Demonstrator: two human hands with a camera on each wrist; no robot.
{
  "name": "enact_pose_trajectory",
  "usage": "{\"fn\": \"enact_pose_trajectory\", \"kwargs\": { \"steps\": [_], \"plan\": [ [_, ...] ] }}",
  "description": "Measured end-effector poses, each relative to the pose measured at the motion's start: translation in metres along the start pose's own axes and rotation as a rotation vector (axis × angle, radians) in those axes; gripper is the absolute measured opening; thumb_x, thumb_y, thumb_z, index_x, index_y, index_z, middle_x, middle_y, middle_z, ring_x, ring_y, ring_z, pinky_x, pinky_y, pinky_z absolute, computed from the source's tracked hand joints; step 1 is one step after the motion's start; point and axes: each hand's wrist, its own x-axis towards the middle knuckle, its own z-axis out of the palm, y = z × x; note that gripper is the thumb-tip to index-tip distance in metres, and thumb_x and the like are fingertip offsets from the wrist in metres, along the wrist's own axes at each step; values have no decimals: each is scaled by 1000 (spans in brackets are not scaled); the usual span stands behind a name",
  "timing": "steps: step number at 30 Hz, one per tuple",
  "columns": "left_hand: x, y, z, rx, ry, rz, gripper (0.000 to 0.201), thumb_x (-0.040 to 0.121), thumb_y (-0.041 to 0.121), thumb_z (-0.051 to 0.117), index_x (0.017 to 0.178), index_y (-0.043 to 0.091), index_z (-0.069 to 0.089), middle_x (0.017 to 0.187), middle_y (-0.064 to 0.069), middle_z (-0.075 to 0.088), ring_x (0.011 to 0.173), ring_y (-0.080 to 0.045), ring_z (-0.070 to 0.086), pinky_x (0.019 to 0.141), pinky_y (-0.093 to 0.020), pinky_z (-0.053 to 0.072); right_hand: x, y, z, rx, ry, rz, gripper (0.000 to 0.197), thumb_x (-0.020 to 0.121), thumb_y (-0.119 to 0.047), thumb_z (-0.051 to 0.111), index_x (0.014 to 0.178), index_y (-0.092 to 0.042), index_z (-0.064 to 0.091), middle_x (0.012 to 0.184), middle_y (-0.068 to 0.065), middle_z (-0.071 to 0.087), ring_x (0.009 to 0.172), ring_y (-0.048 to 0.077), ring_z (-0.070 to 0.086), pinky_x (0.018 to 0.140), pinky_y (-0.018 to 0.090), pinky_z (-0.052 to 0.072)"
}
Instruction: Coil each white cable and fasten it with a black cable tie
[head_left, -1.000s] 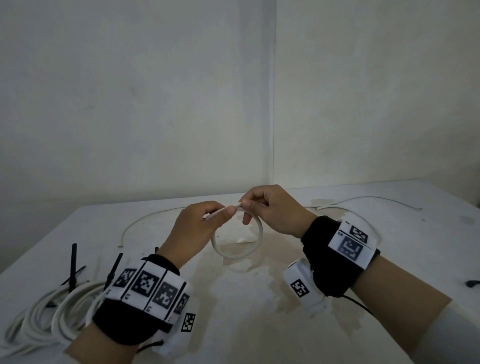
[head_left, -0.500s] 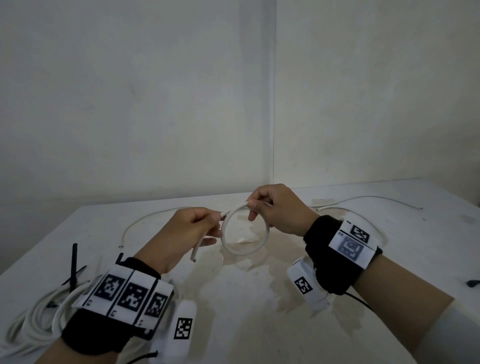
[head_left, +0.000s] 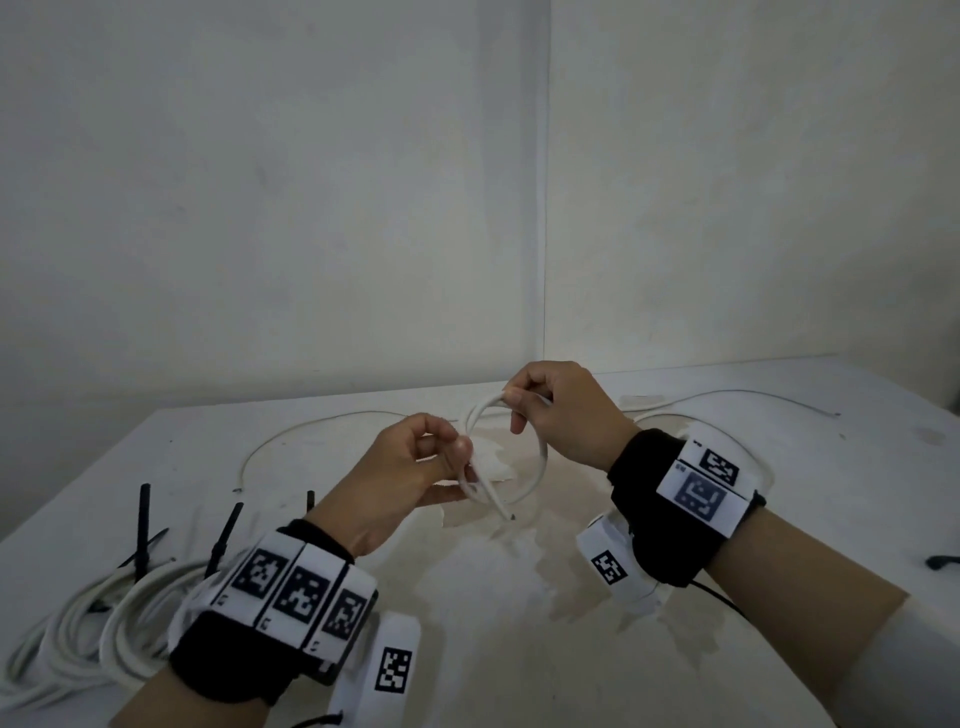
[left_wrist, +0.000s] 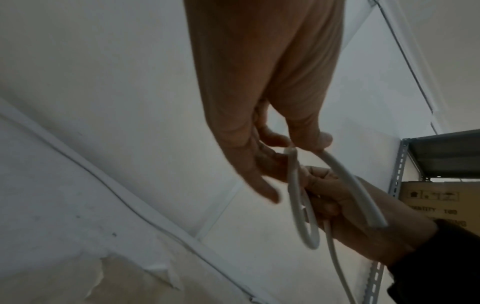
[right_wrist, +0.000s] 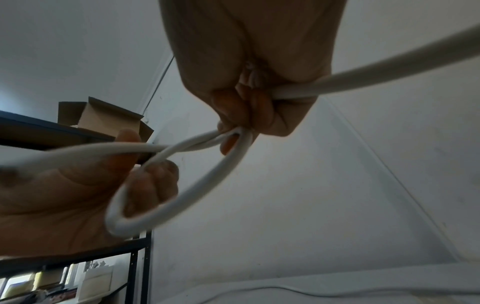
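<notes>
A short white cable (head_left: 540, 457) is bent into a small loop, held in the air above the middle of the white table (head_left: 467, 613). My right hand (head_left: 561, 410) pinches the top of the loop, where the strands cross (right_wrist: 233, 133). My left hand (head_left: 410, 467) pinches the loop's left side between thumb and fingers; the cable's free end (head_left: 501, 506) points down toward the table. In the left wrist view the loop (left_wrist: 301, 205) hangs below my thumb (left_wrist: 309, 135). Black cable ties (head_left: 143, 525) lie at the left.
A pile of coiled white cables (head_left: 78, 629) lies at the table's near left with ties standing among them. Loose white cables lie at the back left (head_left: 311, 426) and back right (head_left: 737, 397). A small black item (head_left: 943, 561) sits at the right edge. Walls meet behind the table.
The loop has been turned and raised slightly toward the right. My left hand slid along the cable to the loop's left side, and the free end now points down.
</notes>
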Motion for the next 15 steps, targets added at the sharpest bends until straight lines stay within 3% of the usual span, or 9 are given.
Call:
{"fn": "enact_pose_trajectory", "kwargs": {
  "steps": [2, 4, 9, 15],
  "plan": [
    [0, -2, 5, 19, 6, 0, 9, 88, 11, 55, 84, 3, 57, 58, -3, 51, 47, -6, 54, 57, -24, 57, -2, 1, 4, -12, -5, 9, 29, 91, -12, 53, 63, -21, 53, 53, -7, 58, 48, -6, 49, 51, 4, 36],
    [2, -2, 9, 126, 36, 34, 13, 88, 10, 57, 76, 5, 60, 56, -2, 46, 42, -5, 49, 54, -21, 55, -4, 3, 5, -12, -1, 17, 28, 91, -12, 53, 64, -20, 53, 53, -6, 57, 46, -5, 49, 50, 4, 36],
    [10, -9, 2, 359, 175, 158, 14, 84, 10, 66, 71, 7, 61, 60, -3, 53, 40, -7, 54, 51, -22, 55, -5, 1, 2, -2, -36, 41, 25, 91, -15, 53, 67, -18, 52, 53, -5, 58, 41, -3, 48, 47, 6, 34],
    [17, -21, -2, 571, 336, 302, 11, 86, 11, 63, 77, 7, 60, 59, -2, 56, 39, -7, 56, 44, -13, 46, -9, 0, 8, -20, -102, 68, 27, 92, -15, 53, 65, -17, 49, 46, -10, 55, 38, -4, 48, 43, 6, 32]
  ]
}}
